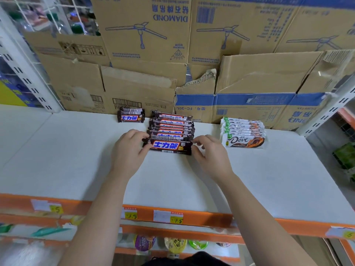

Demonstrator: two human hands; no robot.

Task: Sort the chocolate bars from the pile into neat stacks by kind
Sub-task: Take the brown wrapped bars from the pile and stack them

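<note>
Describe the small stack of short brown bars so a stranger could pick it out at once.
On the white shelf, look along the back wall of cardboard boxes. Just before them, left of the long row of brown bars, sits the small stack. Its bars are far shorter than the row's.

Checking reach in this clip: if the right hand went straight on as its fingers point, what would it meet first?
Probably the right end of the front brown bar, just ahead of the right hand; whether they touch is unclear.
</note>
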